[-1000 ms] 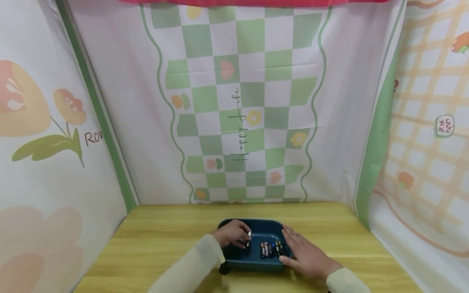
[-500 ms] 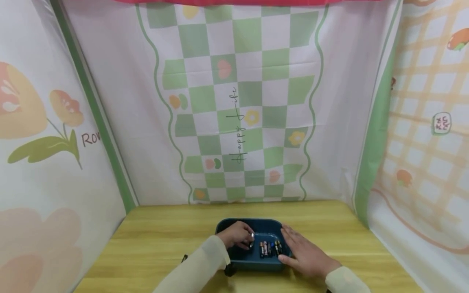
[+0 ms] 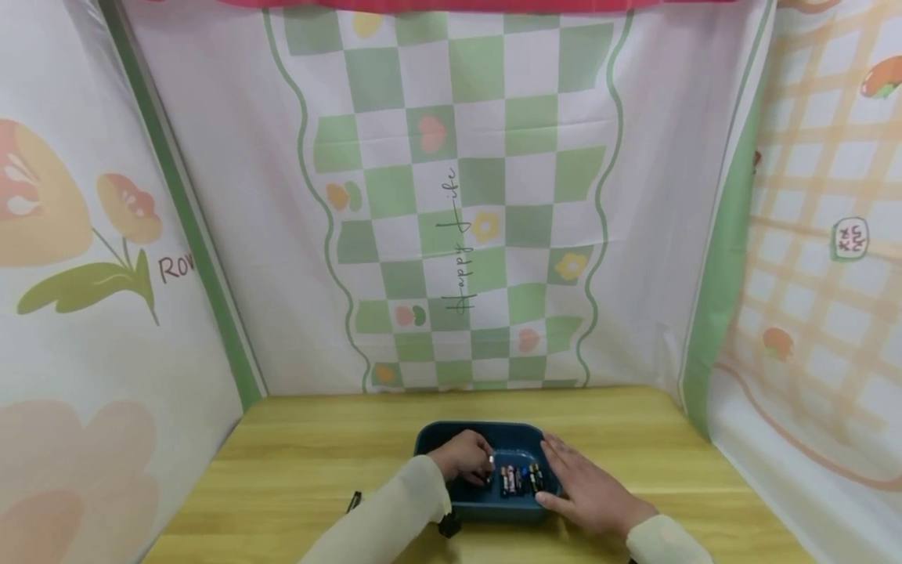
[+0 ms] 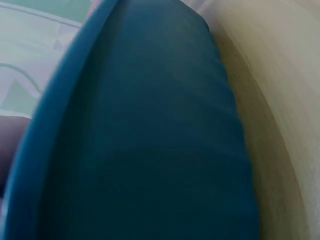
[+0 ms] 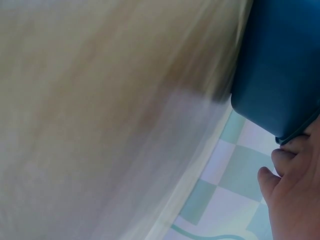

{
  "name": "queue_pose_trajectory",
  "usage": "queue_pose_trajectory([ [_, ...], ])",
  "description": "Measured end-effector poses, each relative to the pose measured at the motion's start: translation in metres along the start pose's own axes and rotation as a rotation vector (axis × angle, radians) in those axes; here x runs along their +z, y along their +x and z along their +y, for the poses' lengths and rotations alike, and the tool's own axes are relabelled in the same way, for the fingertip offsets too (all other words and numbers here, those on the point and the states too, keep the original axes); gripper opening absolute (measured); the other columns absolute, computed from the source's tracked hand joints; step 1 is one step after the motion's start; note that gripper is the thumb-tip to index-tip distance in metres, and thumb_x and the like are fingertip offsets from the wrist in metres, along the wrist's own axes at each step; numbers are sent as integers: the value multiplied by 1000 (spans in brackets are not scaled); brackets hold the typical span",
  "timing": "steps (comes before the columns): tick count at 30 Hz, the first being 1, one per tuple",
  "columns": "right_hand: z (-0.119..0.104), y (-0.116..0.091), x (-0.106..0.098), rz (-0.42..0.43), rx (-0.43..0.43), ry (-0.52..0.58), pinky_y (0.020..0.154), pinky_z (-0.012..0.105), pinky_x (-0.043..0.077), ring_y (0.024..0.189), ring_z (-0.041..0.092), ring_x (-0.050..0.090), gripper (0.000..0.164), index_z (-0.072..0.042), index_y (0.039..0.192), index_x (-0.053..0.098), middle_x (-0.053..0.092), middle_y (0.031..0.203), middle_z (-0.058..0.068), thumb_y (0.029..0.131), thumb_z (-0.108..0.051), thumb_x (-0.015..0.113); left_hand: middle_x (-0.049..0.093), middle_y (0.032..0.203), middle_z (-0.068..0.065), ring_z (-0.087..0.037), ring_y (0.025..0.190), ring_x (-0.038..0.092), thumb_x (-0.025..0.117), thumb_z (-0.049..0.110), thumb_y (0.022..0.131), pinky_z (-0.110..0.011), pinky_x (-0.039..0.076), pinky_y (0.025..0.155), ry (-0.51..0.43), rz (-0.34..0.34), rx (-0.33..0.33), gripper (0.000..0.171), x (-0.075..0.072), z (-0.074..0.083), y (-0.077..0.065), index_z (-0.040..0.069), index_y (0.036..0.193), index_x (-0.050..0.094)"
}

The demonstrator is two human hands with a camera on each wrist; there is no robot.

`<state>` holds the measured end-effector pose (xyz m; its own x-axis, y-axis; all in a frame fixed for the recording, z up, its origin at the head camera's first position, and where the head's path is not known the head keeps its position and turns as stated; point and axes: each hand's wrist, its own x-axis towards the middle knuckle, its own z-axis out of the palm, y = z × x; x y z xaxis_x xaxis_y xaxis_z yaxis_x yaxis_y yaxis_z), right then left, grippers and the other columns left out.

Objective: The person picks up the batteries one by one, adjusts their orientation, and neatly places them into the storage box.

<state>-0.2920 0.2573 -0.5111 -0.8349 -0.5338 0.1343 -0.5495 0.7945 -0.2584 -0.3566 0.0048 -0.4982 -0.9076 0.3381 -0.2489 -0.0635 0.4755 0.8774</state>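
Note:
A dark blue plastic bin (image 3: 496, 513) stands on the wooden table. My left hand (image 3: 460, 456) reaches inside it and pinches a small battery (image 3: 491, 461), mostly hidden by the fingers. Just right of those fingers, several batteries (image 3: 511, 480) lie side by side on the bin's floor. My right hand (image 3: 588, 487) rests on the bin's right rim, its fingers extended. In the right wrist view, the right hand's fingers (image 5: 285, 162) lie over the rim of the bin (image 5: 280, 65). The bin's outer wall (image 4: 160, 110) fills most of the left wrist view.
Pale wooden tabletop (image 3: 303, 446) surrounds the bin. A printed curtain (image 3: 479, 196) hangs behind the table, with more patterned cloth on both sides. A small black object (image 3: 355, 500) shows beside the left sleeve (image 3: 391, 509).
My left hand has moved slightly right inside the bin with the battery, closer to the row of batteries. The right hand has stayed on the rim.

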Motion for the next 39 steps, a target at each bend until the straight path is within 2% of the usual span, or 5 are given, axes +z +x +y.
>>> queue_pose_trajectory([
  [8,0,-2,-1,-21,3,19,112,53,26,144,31,18,80,-4,154,21,13,160,11,98,-57,43,62,74,-8,-21,64,61,64,-11,82,-36,58,55,72,11,34,11,11,1,-1,-1,84,64],
  [16,-2,-3,0,-20,0,17,111,54,27,143,33,20,80,-2,153,22,15,160,13,98,-57,42,61,74,-8,-21,65,61,65,-12,82,-36,58,55,103,19,60,13,14,0,-4,0,80,62],
  [26,-1,-2,1,-19,10,15,111,55,27,143,33,21,80,-3,153,22,16,159,13,98,-58,41,61,71,-8,-21,60,62,65,-9,82,-33,57,51,174,57,40,16,15,-3,3,3,72,59],
  [36,0,-3,2,-16,7,14,111,55,27,143,33,21,80,-3,153,22,16,160,13,98,-58,42,53,59,-5,-22,51,61,65,-2,82,-34,54,48,312,110,-28,32,19,-2,10,11,59,47],
  [39,0,-3,2,-11,-6,9,111,55,27,143,33,21,80,-2,153,23,16,159,14,99,-57,42,53,58,-5,-21,49,61,64,-2,82,-34,52,48,359,123,-24,29,21,-1,10,10,60,48],
])
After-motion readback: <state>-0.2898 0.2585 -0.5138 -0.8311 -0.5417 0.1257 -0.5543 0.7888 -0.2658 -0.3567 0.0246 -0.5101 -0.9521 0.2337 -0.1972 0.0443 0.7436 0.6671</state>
